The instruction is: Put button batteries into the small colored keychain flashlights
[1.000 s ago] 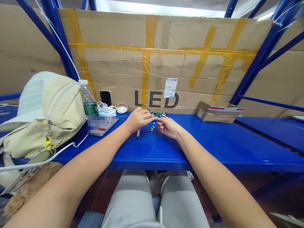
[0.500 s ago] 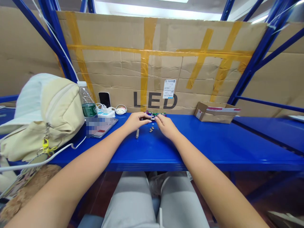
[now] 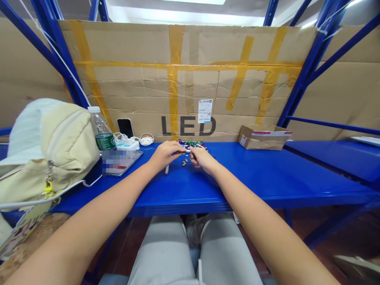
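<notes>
A: Where do the hands meet?
B: Centre frame, on the blue worktop point(image 3: 267, 178): left hand point(image 3: 162, 155) and right hand point(image 3: 201, 157) both pinch one small metal part point(image 3: 187, 151), beside loose pieces point(image 3: 184, 162).

glossy blue metal shelf point(image 3: 267, 178); matt creased cardboard wall point(image 3: 142, 91).

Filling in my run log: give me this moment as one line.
left hand: pinching small metal piece | right hand: pinching same piece | nearby: loose small parts, colourful parts pile | surface: blue shelf
</notes>
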Demonstrator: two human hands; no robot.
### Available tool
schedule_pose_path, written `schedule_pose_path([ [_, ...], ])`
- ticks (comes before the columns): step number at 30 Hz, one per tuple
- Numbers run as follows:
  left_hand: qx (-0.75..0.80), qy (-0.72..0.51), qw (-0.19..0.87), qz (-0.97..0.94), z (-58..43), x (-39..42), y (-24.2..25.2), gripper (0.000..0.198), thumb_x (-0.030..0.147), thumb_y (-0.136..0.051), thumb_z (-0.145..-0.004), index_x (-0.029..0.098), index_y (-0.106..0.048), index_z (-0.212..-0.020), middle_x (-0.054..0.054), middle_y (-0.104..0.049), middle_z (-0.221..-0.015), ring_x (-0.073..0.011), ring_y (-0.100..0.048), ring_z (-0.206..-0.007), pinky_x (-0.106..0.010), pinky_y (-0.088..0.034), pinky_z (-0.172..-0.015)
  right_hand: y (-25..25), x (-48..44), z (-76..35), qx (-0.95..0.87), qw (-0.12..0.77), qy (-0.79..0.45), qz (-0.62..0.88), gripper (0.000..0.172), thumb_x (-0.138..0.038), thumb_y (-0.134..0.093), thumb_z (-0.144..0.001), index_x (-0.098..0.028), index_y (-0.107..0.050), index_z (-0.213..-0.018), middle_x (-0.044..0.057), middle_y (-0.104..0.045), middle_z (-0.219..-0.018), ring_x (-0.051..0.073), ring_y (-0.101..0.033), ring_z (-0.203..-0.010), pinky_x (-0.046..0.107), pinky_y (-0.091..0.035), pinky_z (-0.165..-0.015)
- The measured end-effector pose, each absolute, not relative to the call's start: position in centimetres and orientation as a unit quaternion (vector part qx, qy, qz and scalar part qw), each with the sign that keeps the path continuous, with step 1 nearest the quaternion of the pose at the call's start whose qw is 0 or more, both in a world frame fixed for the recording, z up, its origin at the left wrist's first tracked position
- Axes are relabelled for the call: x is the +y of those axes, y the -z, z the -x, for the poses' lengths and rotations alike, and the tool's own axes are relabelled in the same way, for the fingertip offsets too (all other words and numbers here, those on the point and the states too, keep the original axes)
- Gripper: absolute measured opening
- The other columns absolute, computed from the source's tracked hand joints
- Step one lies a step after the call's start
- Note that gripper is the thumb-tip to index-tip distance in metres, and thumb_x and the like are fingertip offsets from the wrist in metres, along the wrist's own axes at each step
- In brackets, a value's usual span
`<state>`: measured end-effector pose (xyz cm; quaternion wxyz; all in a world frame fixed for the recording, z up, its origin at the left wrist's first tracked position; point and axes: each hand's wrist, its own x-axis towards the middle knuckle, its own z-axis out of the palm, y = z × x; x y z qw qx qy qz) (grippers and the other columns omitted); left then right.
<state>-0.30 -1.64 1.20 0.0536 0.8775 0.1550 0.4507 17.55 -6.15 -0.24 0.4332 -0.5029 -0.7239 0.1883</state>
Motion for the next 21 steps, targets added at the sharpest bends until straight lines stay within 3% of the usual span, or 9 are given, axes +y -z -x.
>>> schedule_pose_path([
  [3, 0.183, -0.46, 0.066, -0.866, -0.1, -1.4, -1.1, 0.022, 0.036, -0.066, -0.079, 0.017, -0.072, -0.089, -0.007, -0.072, -0.087, -0.0174, -0.066, -0.083, -0.03, -0.051, -0.078, -0.4, -6.6, -17.6, -0.723, 0.453, -0.127, 0.505, 0.044, -0.045, -0.025, -0.095, -0.021, -0.044, -0.063, 0.002, -0.053, -0.06, 0.016, -0.05, -0.062, 0.027, -0.037, -0.062],
  [6, 0.199, -0.462, 0.077, -0.861, -0.1, -1.4, -1.3, 0.024, 0.036, -0.065, -0.08, 0.016, -0.071, -0.092, -0.007, -0.072, -0.086, -0.0169, -0.068, -0.079, -0.027, -0.053, -0.071, -0.9, -7.1, -17.5, -0.729, 0.457, -0.083, 0.503, 0.036, -0.044, -0.036, -0.091, -0.021, -0.047, -0.066, 0.005, -0.057, -0.072, 0.018, -0.052, -0.075, 0.028, -0.034, -0.072],
  [9, 0.184, -0.462, 0.069, -0.865, 0.3, -1.7, -1.8, 0.021, 0.033, -0.067, -0.079, 0.016, -0.072, -0.09, -0.007, -0.072, -0.086, -0.0169, -0.067, -0.081, -0.027, -0.053, -0.074, -0.9, -7.0, -17.4, -0.738, 0.447, -0.084, 0.499, 0.044, -0.047, -0.032, -0.092, -0.021, -0.045, -0.058, 0.004, -0.055, -0.064, 0.017, -0.052, -0.07, 0.028, -0.034, -0.072],
  [13, 0.152, -0.447, 0.046, -0.88, 0.7, -2.2, -2.4, 0.015, 0.028, -0.067, -0.078, 0.017, -0.072, -0.087, -0.006, -0.072, -0.087, -0.016, -0.066, -0.084, -0.028, -0.051, -0.081, -0.8, -6.8, -17.2, -0.743, 0.432, -0.13, 0.495, 0.059, -0.055, -0.017, -0.093, -0.022, -0.04, -0.049, 0.0, -0.047, -0.047, 0.014, -0.049, -0.053, 0.026, -0.038, -0.061],
  [17, 0.162, -0.422, 0.033, -0.891, 0.4, -2.3, -2.6, 0.015, 0.026, -0.065, -0.081, 0.018, -0.071, -0.091, -0.006, -0.071, -0.095, -0.0163, -0.065, -0.091, -0.029, -0.049, -0.087, -1.0, -6.7, -17.4, -0.739, 0.412, -0.161, 0.507, 0.063, -0.057, -0.011, -0.093, -0.021, -0.036, -0.047, -0.003, -0.04, -0.04, 0.011, -0.043, -0.042, 0.024, -0.038, -0.053],
  [21, 0.232, -0.393, 0.033, -0.889, 0.2, -1.6, -2.2, 0.036, 0.031, -0.058, -0.086, 0.016, -0.058, -0.119, -0.009, -0.065, -0.116, -0.0179, -0.06, -0.107, -0.031, -0.045, -0.097, -1.4, -6.4, -18.4, -0.72, 0.394, -0.13, 0.556, 0.06, -0.055, -0.018, -0.094, -0.02, -0.043, -0.052, -0.003, -0.047, -0.044, 0.011, -0.049, -0.048, 0.024, -0.042, -0.057],
])
